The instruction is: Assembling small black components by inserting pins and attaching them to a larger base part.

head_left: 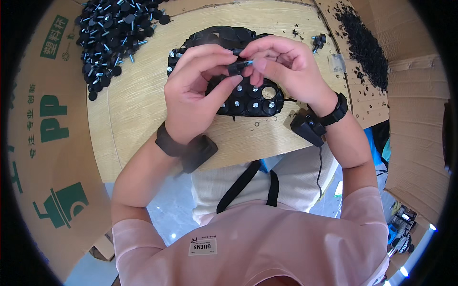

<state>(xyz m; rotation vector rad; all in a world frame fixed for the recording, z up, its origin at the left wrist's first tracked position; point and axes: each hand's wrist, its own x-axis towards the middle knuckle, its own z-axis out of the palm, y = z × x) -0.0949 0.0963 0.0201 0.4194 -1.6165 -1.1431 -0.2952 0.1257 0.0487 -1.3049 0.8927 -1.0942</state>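
Observation:
Above the table, my left hand pinches a screw with a round black head between thumb and fingers. The bright threaded end of that screw points right, to where the thumb and forefinger of my right hand close on its tip. Whether a small piece sits between those right fingertips is hidden. Beneath both hands lies a black moulded tray-like piece, with several like screws standing in it, threads up. One round opening shows the pale surface below. My hands cover much of its middle.
A heap of black-headed screws lies at the far left of the wooden table. Many tiny black pieces are spread at the far right; a few loose screws lie nearer. Cardboard walls stand at both sides. Each wrist wears a black device.

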